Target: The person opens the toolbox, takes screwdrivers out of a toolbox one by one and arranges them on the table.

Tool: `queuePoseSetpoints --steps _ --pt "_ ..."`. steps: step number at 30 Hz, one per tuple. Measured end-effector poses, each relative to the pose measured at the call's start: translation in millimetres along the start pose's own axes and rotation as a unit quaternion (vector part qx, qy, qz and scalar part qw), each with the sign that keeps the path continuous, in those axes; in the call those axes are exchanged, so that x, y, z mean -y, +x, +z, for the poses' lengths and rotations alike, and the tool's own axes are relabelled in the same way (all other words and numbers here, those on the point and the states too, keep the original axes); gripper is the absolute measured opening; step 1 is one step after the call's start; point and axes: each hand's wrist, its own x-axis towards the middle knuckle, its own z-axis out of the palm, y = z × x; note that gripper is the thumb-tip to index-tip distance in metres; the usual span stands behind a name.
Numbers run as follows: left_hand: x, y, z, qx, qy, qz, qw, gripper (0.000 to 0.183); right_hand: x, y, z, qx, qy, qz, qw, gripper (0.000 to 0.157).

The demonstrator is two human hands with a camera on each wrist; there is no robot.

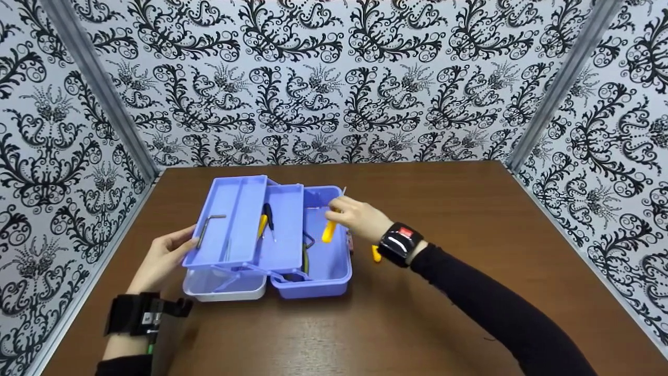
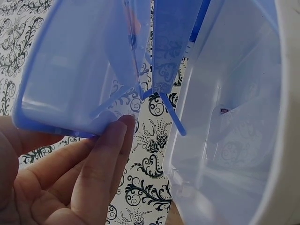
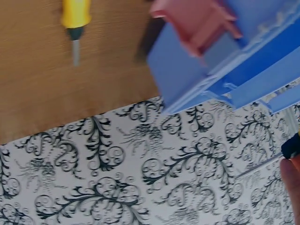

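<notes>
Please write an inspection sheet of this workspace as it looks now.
Surface: brown wooden table.
Job's things: blue toolbox open, tray swung out; yellow-handled screwdriver over the box.
Clutter: hex key in the tray, a second yellow-handled tool on the table beside the box.
Hands: left hand touches the tray's edge with straight fingers; right hand holds the screwdriver.
Cables: nothing seen.
Surroundings: black-and-white patterned walls on three sides.

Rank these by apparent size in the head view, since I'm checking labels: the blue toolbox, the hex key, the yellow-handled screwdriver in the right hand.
1. blue toolbox, by far.
2. hex key and yellow-handled screwdriver: alike; the right hand hides part of the screwdriver, so unranked.
</notes>
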Motion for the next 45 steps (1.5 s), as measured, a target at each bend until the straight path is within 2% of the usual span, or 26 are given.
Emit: queuePoseSetpoints --steps 6,12,19,24,29,38,45 --pt "0.2 -0.5 0.0 0.002 -0.009 0.0 1.0 0.051 -14 -23 -4.1 -0.002 0.012 -0.03 0.999 0.024" --pt "0.1 -0.7 0.8 0.002 -0.013 0.005 0.9999 0.051 -22 -45 -5.5 0.002 0.031 -0.031 0.999 0.034" --pt "-0.1 -0.7 1.4 0.003 -0.002 0.018 0.9998 0.049 -31 -75 -1.1 -0.004 0.011 -0.042 0.999 0.026" --pt "0.5 -0.6 1.0 0.001 -0.005 0.02 0.9998 0.049 -35 -97 6.3 0.012 0.013 -0.052 0.999 0.026" --pt "2.5 0.4 1.7 -0.001 -0.01 0.015 0.9998 0.049 -40 -114 14.9 0.038 0.021 -0.041 0.998 0.027" --pt "3.5 0.9 0.8 0.002 -0.012 0.013 0.9998 0.05 -50 -126 30.4 0.074 0.02 -0.025 0.997 0.024" --pt "2.4 1.2 1.1 0.0 -0.018 0.003 0.9998 0.049 -54 -130 40.6 0.108 -0.005 -0.033 0.994 0.019"
